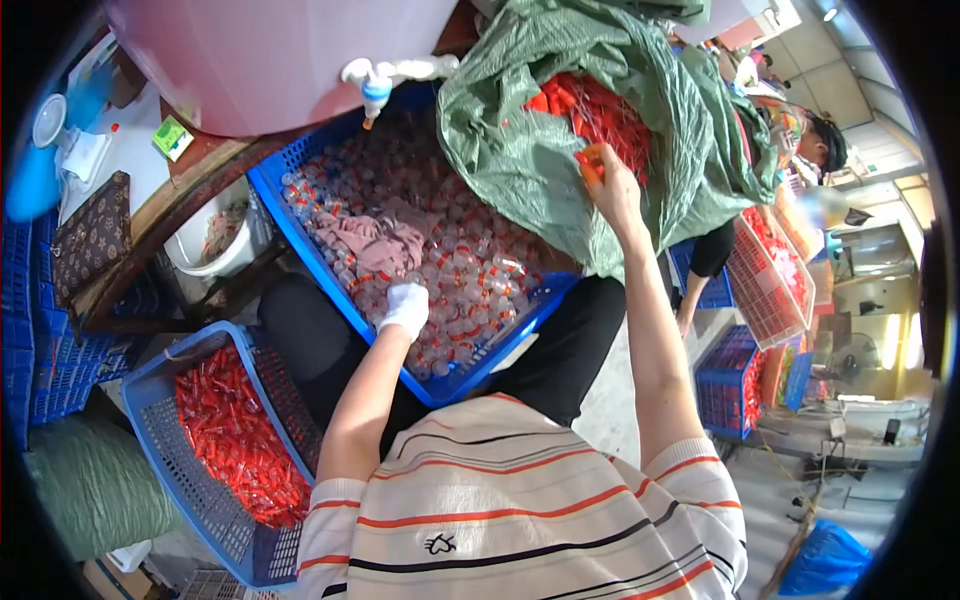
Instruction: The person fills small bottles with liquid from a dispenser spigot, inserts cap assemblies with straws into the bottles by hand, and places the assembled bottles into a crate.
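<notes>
My left hand (406,305), in a white glove, rests on the small clear bottles with red bands (470,290) that fill a blue crate (335,285). Its fingers are bent down and what they hold, if anything, is hidden. Bare, my right hand (607,180) is at the mouth of a green woven sack (510,150), its fingers closed on a red piece (585,163). Behind it, more red pieces (625,125) lie inside the sack. A pink cloth (375,240) lies on the bottles beyond my left hand.
A blue-grey basket (160,410) of red pieces (235,430) stands at lower left, near a white bucket (215,235). A large pink tub with a tap (375,90) is above the crate. Other people (815,145) and stacked crates (765,275) are at right.
</notes>
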Demonstrator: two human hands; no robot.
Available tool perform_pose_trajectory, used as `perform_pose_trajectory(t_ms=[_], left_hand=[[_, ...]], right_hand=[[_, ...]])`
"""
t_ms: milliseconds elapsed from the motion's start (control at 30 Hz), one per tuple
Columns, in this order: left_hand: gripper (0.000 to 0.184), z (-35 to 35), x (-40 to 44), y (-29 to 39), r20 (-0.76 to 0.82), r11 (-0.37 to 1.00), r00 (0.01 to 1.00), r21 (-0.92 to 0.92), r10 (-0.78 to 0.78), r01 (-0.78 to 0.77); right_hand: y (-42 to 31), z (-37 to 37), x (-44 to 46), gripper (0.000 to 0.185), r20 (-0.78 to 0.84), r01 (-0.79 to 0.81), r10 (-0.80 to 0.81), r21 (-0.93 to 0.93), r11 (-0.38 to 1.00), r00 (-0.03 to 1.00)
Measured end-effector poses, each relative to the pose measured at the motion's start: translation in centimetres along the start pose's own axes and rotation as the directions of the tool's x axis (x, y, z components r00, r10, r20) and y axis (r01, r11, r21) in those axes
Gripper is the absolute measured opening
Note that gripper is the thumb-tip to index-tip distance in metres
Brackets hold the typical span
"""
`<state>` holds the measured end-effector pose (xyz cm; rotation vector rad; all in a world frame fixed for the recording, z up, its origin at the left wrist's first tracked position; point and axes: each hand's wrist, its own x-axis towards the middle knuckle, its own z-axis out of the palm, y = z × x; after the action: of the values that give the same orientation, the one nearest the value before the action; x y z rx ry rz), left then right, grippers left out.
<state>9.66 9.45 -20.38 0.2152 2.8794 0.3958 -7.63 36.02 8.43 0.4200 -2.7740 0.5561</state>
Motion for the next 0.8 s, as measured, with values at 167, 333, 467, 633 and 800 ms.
perform_pose_trajectory(t_ms=[167,333,467,633,800], left_hand=[[0.013,-11.3,-1.2,-0.4,-0.211,0.603,0.977,-0.78,-0.005,-0.165],[0.036,-18.3,0.7,-4.0,-0.637,0.503,0.756,-0.707,-0.151,-0.496],[0.038,-18.3,4.2,-6.7,-0.605,-0.131,0.75,-0.748,-0.267,-0.65],[0.037,-25.2,1.4,-5.7,-0.414,-0.424,0.857,-0.747,-0.306,-0.512],[0.035,-28.1,0.9,-4.3,-0.351,-0.347,0.848,-0.798,-0.397,-0.493]], right_hand=[[-2.3,-0.4,0.8,0.026,-0.044,0.053,-0.042,0.3,0.953,0.998],[-9.7,-1.0,1.5,0.025,0.124,-0.083,-0.011,0.726,0.682,0.992],[-13.2,-0.8,2.5,0.027,0.127,-0.055,-0.079,0.801,0.597,0.989],[-17.2,-1.4,3.8,0.031,-0.025,0.184,-0.234,0.7,0.69,0.972],[-21.1,-1.9,5.0,0.035,-0.187,0.469,-0.432,0.276,0.839,0.882]])
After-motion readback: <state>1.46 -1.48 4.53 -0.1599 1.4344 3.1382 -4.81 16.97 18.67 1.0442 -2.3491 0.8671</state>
